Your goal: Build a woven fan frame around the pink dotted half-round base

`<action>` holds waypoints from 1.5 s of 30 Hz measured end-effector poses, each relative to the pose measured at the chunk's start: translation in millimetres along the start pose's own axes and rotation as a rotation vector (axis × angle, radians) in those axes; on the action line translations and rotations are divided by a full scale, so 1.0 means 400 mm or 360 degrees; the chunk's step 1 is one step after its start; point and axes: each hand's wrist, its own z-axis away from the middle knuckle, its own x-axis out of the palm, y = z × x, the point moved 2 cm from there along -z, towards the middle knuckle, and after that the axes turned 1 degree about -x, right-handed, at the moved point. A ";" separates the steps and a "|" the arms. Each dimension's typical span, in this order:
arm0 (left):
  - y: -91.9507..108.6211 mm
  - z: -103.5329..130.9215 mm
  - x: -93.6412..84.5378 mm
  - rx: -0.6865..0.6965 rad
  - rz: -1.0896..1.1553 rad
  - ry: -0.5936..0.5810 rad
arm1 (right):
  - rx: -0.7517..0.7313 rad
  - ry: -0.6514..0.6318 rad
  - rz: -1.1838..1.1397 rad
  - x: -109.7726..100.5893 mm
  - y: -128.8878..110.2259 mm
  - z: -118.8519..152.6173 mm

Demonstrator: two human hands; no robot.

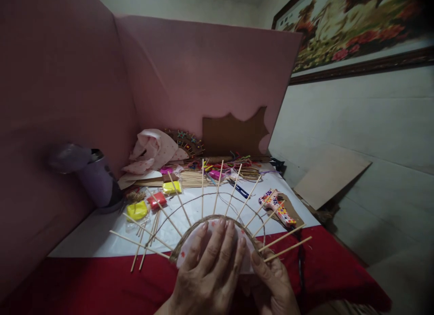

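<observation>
A half-round piece covered in white fabric with small red prints is held up in front of me. Brown twine lines its curved edge, and several thin wooden sticks fan outward from it. A loose loop of twine arcs across the sticks. My left hand rests flat on the fabric, fingers stretched out. At the lower right corner, my right hand grips the piece, thumb in front near the lowest sticks; its other fingers are partly hidden behind.
On the white table lie a patterned glue gun, blue thread snips, yellow and red packets, and loose sticks. A purple tumbler stands left. Pink fabric and cut cardboard are at the back. Red cloth covers the front.
</observation>
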 end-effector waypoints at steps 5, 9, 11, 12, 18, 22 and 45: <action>-0.002 -0.004 -0.001 0.0011 0.0017 -0.0044 | -0.0052 0.0043 -0.0028 0.010 -0.007 0.004; 0.000 -0.004 -0.003 0.0010 0.0053 -0.0067 | -0.0087 0.0084 -0.0038 0.016 -0.010 0.011; 0.001 -0.003 -0.003 0.0018 0.0052 -0.0056 | -0.0087 0.0088 -0.0031 0.018 -0.011 0.012; 0.000 -0.004 -0.003 0.0015 0.0050 -0.0062 | -0.0084 0.0077 -0.0033 0.020 -0.013 0.012; -0.026 -0.021 -0.021 0.0012 0.0031 -0.0105 | -0.0073 0.0043 -0.0112 0.033 -0.053 -0.002; -0.061 -0.041 -0.046 0.0008 0.0035 -0.0082 | -0.0188 0.0210 -0.0209 0.034 -0.109 -0.017; -0.233 -0.236 -0.139 -0.2449 0.2287 0.0462 | -0.0650 -0.1091 0.0875 0.456 -0.499 -0.270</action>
